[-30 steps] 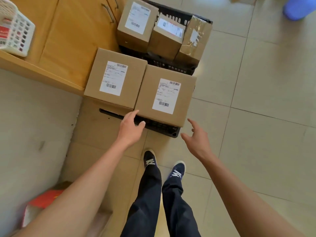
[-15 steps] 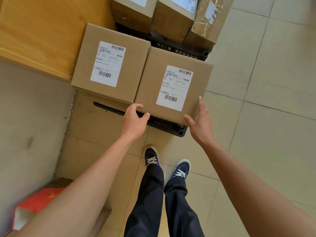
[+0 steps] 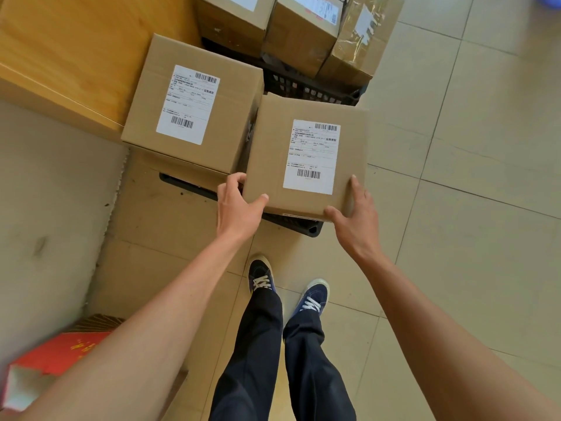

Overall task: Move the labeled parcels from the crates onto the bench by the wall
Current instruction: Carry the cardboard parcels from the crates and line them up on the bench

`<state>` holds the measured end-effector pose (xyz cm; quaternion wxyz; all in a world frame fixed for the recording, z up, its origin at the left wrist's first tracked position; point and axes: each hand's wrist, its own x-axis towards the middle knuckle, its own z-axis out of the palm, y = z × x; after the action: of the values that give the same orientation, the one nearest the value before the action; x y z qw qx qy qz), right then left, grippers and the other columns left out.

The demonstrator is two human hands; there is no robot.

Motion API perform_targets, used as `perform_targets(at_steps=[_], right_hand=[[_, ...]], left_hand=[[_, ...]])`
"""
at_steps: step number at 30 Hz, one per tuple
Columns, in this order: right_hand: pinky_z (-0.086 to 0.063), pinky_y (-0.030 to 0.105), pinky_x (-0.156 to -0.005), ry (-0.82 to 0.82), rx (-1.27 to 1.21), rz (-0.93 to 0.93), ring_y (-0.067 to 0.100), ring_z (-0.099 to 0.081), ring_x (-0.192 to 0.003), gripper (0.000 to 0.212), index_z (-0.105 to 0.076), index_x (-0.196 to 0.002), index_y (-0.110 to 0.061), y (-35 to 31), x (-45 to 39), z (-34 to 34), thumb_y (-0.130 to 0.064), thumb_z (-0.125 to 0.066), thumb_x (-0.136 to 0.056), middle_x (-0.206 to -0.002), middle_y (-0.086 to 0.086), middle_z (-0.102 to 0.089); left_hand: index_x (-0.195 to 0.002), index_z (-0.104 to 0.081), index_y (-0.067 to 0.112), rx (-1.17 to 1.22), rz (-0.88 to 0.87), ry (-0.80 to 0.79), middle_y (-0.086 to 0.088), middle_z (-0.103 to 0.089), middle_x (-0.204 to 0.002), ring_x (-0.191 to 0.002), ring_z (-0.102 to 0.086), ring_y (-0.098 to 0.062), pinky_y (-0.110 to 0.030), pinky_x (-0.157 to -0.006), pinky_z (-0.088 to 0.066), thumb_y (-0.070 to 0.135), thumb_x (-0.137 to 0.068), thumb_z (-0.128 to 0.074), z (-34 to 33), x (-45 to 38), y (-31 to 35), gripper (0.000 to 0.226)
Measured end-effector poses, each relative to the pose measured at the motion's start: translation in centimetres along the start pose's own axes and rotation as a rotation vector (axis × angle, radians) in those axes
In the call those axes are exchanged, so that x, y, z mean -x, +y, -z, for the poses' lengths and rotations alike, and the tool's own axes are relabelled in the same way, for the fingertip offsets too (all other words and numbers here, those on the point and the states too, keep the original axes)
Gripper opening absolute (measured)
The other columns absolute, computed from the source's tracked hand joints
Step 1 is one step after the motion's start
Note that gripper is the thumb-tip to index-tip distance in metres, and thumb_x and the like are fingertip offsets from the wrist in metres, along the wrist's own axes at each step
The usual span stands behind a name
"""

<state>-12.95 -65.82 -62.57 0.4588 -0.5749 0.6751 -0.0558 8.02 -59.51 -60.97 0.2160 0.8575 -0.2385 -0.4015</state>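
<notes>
Two brown cardboard parcels with white labels sit on a black crate (image 3: 306, 226) on the floor. I hold the right parcel (image 3: 273, 159) by its near corners: my left hand (image 3: 236, 205) grips the left corner, my right hand (image 3: 355, 214) the right one. This parcel is tilted and pulled apart from the left parcel (image 3: 230, 95). Behind them a second black crate (image 3: 303, 86) carries three more parcels (image 3: 297, 34), one wrapped in clear tape. The wooden bench (image 3: 69, 53) runs along the wall at the upper left.
A red and white box (image 3: 42, 366) lies on the floor at the lower left, beside a grey wall (image 3: 45, 208). My feet in blue shoes (image 3: 261, 278) stand just in front of the near crate. Tiled floor spreads out to the right.
Both hands reached forward and closed on the right parcel's near corners. The parcel has shifted and tilted away from the left parcel. The camera has moved closer.
</notes>
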Motion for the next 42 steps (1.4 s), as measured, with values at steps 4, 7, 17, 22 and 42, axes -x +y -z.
perform_targets(at_steps=[4, 7, 17, 22, 42], right_hand=[[-0.025, 0.029, -0.112, 0.021, -0.012, 0.018, 0.022, -0.032, -0.142, 0.08, -0.02, -0.16, -0.027, -0.3, 2.6, 1.4, -0.024, -0.066, -0.094, -0.155, 0.005, -0.034], [-0.023, 0.023, -0.108, 0.055, -0.021, 0.063, 0.019, -0.032, -0.141, 0.08, -0.021, -0.16, -0.028, -0.7, 5.3, 2.9, -0.025, -0.066, -0.095, -0.154, 0.002, -0.032], [-0.034, 0.046, -0.118, 0.023, 0.102, 0.352, 0.026, -0.024, -0.15, 0.081, -0.023, -0.158, -0.035, -6.6, 12.2, 7.9, -0.04, -0.069, -0.092, -0.162, 0.01, -0.022], [-0.038, 0.054, -0.115, -0.075, 0.132, 0.564, 0.028, -0.022, -0.15, 0.077, -0.022, -0.157, -0.039, -12.4, 15.8, 10.0, -0.04, -0.067, -0.093, -0.164, 0.004, -0.014], [-0.031, 0.053, -0.117, -0.501, 0.243, 1.231, 0.025, -0.009, -0.154, 0.094, -0.026, -0.157, -0.038, -27.7, 42.0, -0.6, -0.036, -0.082, -0.082, -0.168, 0.004, -0.001]], left_hand=[[-0.157, -0.024, 0.04, -0.028, -0.023, -0.042, 0.0, -0.042, -0.151, -0.139, -0.036, -0.023, -0.046, -0.11, -0.036, 0.039, -0.095, -0.064, 0.4, 1.7, 0.5, 0.073], [-0.154, -0.032, 0.039, 0.039, -0.066, 0.003, -0.001, -0.045, -0.144, -0.134, -0.04, -0.02, -0.037, -0.105, -0.036, 0.036, -0.096, -0.064, 1.1, 4.1, 1.2, 0.066], [-0.154, -0.019, 0.055, 0.11, -0.147, 0.113, -0.008, -0.01, -0.168, -0.154, -0.01, -0.018, -0.043, -0.12, -0.021, 0.037, -0.094, -0.068, 7.5, 13.3, 3.9, 0.08], [-0.152, -0.02, 0.059, 0.16, -0.133, 0.249, -0.012, -0.004, -0.168, -0.156, -0.004, -0.022, -0.048, -0.122, -0.018, 0.038, -0.096, -0.064, 13.4, 20.2, 4.8, 0.074], [-0.154, -0.018, 0.056, 0.282, 0.051, 0.881, -0.004, -0.01, -0.167, -0.154, -0.01, -0.018, -0.044, -0.125, -0.017, 0.051, -0.085, -0.075, 32.3, 47.9, -10.6, 0.09]])
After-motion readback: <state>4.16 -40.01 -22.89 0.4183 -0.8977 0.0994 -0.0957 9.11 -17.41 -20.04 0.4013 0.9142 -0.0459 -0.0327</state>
